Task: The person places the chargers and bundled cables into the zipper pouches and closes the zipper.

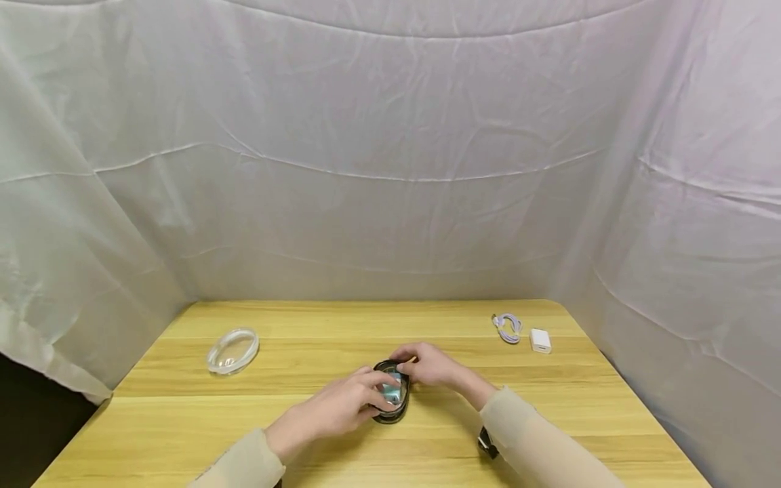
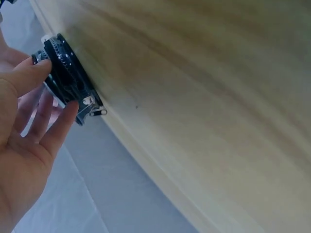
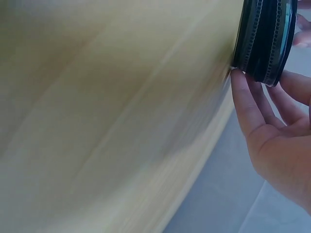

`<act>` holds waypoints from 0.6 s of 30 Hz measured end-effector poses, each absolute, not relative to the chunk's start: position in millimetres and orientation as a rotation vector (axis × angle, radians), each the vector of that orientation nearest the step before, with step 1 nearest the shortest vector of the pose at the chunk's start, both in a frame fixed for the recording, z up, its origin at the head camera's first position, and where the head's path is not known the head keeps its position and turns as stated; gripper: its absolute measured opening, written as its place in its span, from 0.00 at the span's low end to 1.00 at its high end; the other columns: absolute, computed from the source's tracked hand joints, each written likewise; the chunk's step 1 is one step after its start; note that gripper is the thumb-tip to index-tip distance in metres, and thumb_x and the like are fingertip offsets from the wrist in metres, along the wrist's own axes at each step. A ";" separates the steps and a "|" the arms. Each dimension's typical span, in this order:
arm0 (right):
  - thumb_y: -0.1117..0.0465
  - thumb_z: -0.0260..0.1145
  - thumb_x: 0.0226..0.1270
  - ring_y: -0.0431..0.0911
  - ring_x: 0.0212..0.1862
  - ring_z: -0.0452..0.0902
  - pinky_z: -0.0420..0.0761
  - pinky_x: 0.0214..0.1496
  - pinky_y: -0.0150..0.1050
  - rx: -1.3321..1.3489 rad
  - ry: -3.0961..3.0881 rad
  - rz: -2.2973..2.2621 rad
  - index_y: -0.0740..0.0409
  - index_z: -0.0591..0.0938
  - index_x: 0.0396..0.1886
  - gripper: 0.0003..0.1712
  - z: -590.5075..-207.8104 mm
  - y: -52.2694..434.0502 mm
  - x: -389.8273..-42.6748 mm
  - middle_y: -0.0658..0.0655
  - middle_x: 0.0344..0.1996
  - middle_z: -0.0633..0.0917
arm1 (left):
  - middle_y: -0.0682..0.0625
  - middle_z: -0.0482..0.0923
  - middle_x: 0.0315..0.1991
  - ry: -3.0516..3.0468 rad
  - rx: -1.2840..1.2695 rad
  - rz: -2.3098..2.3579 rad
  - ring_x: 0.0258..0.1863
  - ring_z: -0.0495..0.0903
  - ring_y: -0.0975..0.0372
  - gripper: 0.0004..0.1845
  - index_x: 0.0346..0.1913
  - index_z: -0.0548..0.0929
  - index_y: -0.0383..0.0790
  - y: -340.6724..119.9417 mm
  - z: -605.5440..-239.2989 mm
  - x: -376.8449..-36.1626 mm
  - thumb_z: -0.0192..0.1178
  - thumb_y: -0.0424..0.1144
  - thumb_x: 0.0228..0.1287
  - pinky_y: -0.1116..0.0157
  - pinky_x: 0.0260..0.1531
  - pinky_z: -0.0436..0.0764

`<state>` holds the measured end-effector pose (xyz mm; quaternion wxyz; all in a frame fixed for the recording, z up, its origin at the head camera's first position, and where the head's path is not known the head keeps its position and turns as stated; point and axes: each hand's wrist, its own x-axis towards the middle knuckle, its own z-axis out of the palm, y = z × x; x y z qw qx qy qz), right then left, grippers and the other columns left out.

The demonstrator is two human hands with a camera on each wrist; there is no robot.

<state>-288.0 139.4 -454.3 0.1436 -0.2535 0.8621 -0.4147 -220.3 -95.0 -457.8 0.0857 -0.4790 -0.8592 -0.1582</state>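
A small oval black zip case [image 1: 390, 415] with a see-through top lies at the front middle of the table, something pale blue showing through it. My left hand [image 1: 348, 404] holds it from the left, fingers spread over the top. On its far right end, my right hand [image 1: 434, 366] grips the edge. In the left wrist view, the left thumb and fingertips touch the case [image 2: 65, 73], near a metal zip pull [image 2: 98, 112]. Two rows of zip teeth run along the side of the case [image 3: 265, 41] in the right wrist view. What lies inside is partly hidden by my fingers.
A round clear container or ring [image 1: 234, 351] rests on the wooden table [image 1: 305, 322] at the left. Toward the back right are a coiled lilac cable [image 1: 508, 328] and a white charger block [image 1: 540, 340]. Grey-white cloth [image 1: 390, 224] hangs behind and at both sides.
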 end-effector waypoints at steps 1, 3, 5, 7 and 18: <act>0.66 0.62 0.77 0.47 0.43 0.83 0.87 0.41 0.42 -0.726 2.485 -1.204 0.65 0.83 0.59 0.16 -454.3 141.1 -287.3 0.60 0.50 0.86 | 0.53 0.80 0.64 -2.567 -1.423 -0.470 0.60 0.78 0.57 0.12 0.49 0.93 0.51 -95.3 -457.4 -221.3 0.73 0.33 0.65 0.61 0.59 0.83; 0.67 0.63 0.76 0.49 0.44 0.84 0.87 0.43 0.42 -0.711 2.482 -1.225 0.67 0.83 0.58 0.15 -454.1 144.9 -285.1 0.60 0.48 0.85 | 0.53 0.80 0.63 -2.594 -1.399 -0.466 0.61 0.78 0.58 0.11 0.47 0.94 0.50 -96.1 -455.9 -222.8 0.73 0.33 0.64 0.61 0.60 0.82; 0.67 0.64 0.75 0.49 0.45 0.83 0.89 0.44 0.44 -0.696 2.473 -1.257 0.69 0.82 0.57 0.15 -454.5 148.6 -282.3 0.60 0.46 0.85 | 0.54 0.81 0.62 -2.637 -1.360 -0.462 0.61 0.78 0.59 0.09 0.44 0.94 0.50 -97.1 -454.0 -223.6 0.73 0.33 0.64 0.61 0.59 0.83; 0.68 0.65 0.74 0.49 0.44 0.83 0.89 0.45 0.45 -0.675 2.459 -1.287 0.70 0.81 0.57 0.15 -455.3 152.2 -279.5 0.60 0.45 0.84 | 0.55 0.81 0.62 -2.671 -1.329 -0.469 0.61 0.79 0.59 0.06 0.40 0.93 0.49 -97.6 -451.5 -224.3 0.73 0.34 0.64 0.61 0.58 0.83; 0.68 0.66 0.72 0.56 0.51 0.84 0.89 0.47 0.44 -0.665 2.429 -1.356 0.71 0.78 0.63 0.23 -459.6 162.9 -269.3 0.68 0.54 0.82 | 0.55 0.82 0.59 -2.860 -1.152 -0.705 0.56 0.82 0.58 0.15 0.23 0.79 0.55 -92.2 -440.8 -233.2 0.78 0.41 0.57 0.61 0.53 0.83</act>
